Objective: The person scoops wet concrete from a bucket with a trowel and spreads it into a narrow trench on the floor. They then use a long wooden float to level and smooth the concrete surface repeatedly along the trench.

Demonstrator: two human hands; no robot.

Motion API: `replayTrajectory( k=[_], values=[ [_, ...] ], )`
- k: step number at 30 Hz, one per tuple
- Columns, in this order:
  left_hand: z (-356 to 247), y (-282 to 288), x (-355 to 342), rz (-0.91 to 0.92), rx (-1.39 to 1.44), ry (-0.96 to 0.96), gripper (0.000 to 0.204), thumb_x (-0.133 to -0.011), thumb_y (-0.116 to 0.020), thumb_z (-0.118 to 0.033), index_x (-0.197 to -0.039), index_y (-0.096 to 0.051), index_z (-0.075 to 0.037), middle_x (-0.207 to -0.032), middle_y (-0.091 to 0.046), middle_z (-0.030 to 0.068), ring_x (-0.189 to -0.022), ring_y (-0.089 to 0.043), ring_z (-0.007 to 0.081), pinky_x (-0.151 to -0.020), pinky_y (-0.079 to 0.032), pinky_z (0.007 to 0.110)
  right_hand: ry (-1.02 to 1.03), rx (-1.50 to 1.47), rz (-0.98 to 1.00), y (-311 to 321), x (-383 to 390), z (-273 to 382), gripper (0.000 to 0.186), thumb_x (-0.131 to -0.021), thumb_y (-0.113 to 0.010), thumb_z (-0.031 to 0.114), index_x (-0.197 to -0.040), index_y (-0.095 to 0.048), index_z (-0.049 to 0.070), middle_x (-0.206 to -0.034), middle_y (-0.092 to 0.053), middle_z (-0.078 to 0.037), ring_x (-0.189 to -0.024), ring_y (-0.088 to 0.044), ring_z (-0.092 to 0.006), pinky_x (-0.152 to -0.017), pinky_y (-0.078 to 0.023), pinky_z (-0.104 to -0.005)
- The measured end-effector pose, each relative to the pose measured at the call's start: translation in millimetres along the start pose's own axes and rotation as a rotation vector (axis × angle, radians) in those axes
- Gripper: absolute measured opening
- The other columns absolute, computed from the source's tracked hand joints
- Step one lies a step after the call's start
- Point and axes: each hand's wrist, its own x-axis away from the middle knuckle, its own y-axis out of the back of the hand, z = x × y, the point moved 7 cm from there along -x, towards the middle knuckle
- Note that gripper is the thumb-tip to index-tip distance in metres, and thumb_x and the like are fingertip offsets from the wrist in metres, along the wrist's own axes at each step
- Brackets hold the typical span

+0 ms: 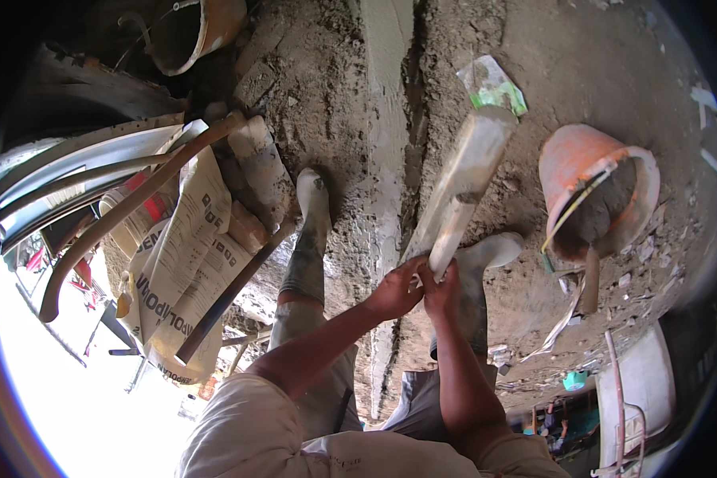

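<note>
A long pale wooden board (470, 151), smeared with mortar, slants away from my hands toward the far right, just above the ground. A shorter wooden stick (456, 223) lies along its top near my end. My left hand (396, 288) is closed at the board's near end, its fingertips partly hidden. Beside it, my right hand (440, 295) is closed around the near end of the stick, the two hands nearly touching. Between my boots runs a strip of smoothed wet mortar (386, 103), left of the board.
An orange bucket (577, 155) lies tipped at the right, a wooden-handled tool (591, 283) at its mouth. Paper sacks (187, 279), a curved wooden handle (111, 211) and scrap crowd the left. A green-and-white packet (492, 84) lies beyond the board. Another bucket (215, 28) is far left.
</note>
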Motion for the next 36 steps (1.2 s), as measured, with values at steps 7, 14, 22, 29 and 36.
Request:
replayTrajectory(
  k=[7, 14, 22, 29, 36],
  values=[
    [74.7, 156.5, -107.2, -0.303, -0.383, 0.135, 0.015, -0.092, -0.061, -0.018, -0.096, -0.071, -0.007, -0.087, -0.07, 0.0185, -0.077, -0.07, 0.035, -0.068, -0.055, 0.037, -0.096, 0.025, -0.043, -20.9, -2.1, -60.4, 0.05, -0.082, -0.07, 0.007, -0.126, -0.048, -0.002, -0.109, -0.063, -0.016, -0.099, -0.061, -0.023, -0.087, -0.048, -0.0368],
    [181.9, 188.0, -199.0, -0.072, -0.873, 0.186, 0.024, -0.087, -0.063, -0.032, -0.098, -0.074, -0.014, -0.098, -0.071, 0.0113, -0.093, -0.068, 0.0267, -0.085, -0.052, 0.037, -0.134, 0.064, -0.05, -34.9, -2.2, -48.0, 0.043, -0.082, -0.066, 0.007, -0.122, -0.051, -0.003, -0.109, -0.064, -0.013, -0.097, -0.059, -0.0207, -0.088, -0.047, -0.0347],
    [182.7, 184.9, -225.6, -0.011, -0.67, 0.503, 0.037, -0.089, -0.062, -0.038, -0.106, -0.069, -0.005, -0.106, -0.069, 0.0182, -0.103, -0.065, 0.0337, -0.093, -0.05, 0.04, -0.173, 0.042, -0.052, -36.6, -1.0, -49.3, 0.042, -0.083, -0.066, 0.009, -0.121, -0.052, -0.002, -0.106, -0.064, -0.01, -0.095, -0.059, -0.0183, -0.087, -0.047, -0.0329],
    [155.4, 204.1, -193.1, -0.143, -0.902, 0.235, 0.026, -0.09, -0.058, -0.029, -0.092, -0.067, -0.005, -0.101, -0.068, 0.0192, -0.103, -0.063, 0.0375, -0.087, -0.052, 0.045, -0.203, -0.1, -0.006, -46.7, 0.3, -45.1, 0.043, -0.083, -0.064, 0.001, -0.123, -0.05, -0.001, -0.108, -0.061, -0.008, -0.094, -0.055, -0.015, -0.083, -0.047, -0.0286],
    [129.3, 208.2, -176.5, -0.413, -0.534, 0.282, 0.029, -0.088, -0.061, -0.032, -0.094, -0.068, -0.005, -0.098, -0.069, 0.0189, -0.095, -0.065, 0.038, -0.085, -0.051, 0.044, -0.168, -0.152, -0.039, -34.6, -0.1, -47.8, 0.046, -0.081, -0.066, 0.005, -0.124, -0.05, -0.001, -0.109, -0.061, -0.008, -0.095, -0.056, -0.0151, -0.086, -0.047, -0.0298]
  ],
)
